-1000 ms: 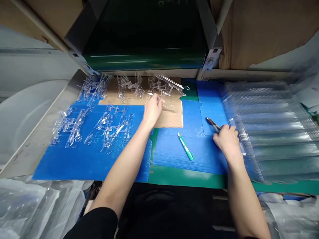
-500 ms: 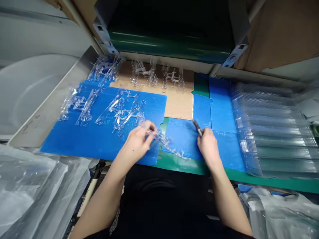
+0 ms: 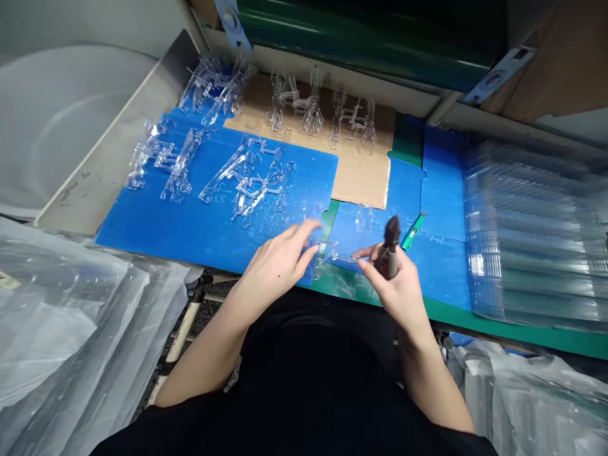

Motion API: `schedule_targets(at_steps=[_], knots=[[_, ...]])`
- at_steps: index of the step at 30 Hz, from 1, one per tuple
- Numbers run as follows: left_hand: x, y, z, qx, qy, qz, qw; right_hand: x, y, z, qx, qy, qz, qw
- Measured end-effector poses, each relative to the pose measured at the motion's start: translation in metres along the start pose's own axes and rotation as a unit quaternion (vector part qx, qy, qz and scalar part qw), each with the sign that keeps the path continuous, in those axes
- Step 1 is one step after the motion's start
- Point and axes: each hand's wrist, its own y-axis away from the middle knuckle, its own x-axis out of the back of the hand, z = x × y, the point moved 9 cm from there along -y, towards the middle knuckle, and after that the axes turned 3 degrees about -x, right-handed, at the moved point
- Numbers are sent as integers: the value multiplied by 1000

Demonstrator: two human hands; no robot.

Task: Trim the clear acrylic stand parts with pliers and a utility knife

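Observation:
My right hand is closed around dark-jawed pliers, jaws pointing up and away from me. Its thumb and fingertips also pinch the end of a clear plastic moulded piece, which spans the gap between my hands. My left hand is at the other end of that piece, thumb and index finger spread apart; whether they touch it I cannot tell. More clear branching plastic pieces lie on the blue sheet beyond my left hand. A green pen rests just beyond my right hand.
Other clear pieces lie on the cardboard and in the far left corner. Clear plastic trays are stacked at the right. A green roller spans the back. Plastic-wrapped bundles stand at the left front, others at the right front.
My right hand has moved in toward the left and now pinches the clear piece along with the pliers. My left fingers have spread from their hold on it. The view has shifted.

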Motion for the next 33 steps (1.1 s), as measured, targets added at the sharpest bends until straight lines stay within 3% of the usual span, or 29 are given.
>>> schedule_targets(at_steps=[3,6,9,12,13,14,16,19,21,25,33], knots=[[-1,6,-16,50,199,57,977,14,-3,9,-9,-32,27,999],[-23,8,-26,108,362,16,926,18,-5,14,-19,-23,13,999],[-32,6,-26,120,437,14,891,25,-1,9,-5,22,30,999],[-31,3,-29,120,464,42,877,38,19,-10,41,79,101,991],[-31,2,-30,117,466,53,875,37,29,-15,46,82,98,991],[-29,0,-32,114,468,64,874,30,38,-18,40,76,67,994],[-29,-3,-32,106,477,77,869,3,56,-14,-8,70,-57,996],[-33,-8,-28,102,510,68,852,-34,75,11,-113,92,-214,966],[-40,-10,-22,106,527,47,842,-43,73,26,-154,86,-230,957],[-52,-8,-15,119,535,15,836,-49,61,43,-167,67,-234,955],[-65,-9,-10,136,509,-7,850,-47,61,49,-180,43,-243,952]])
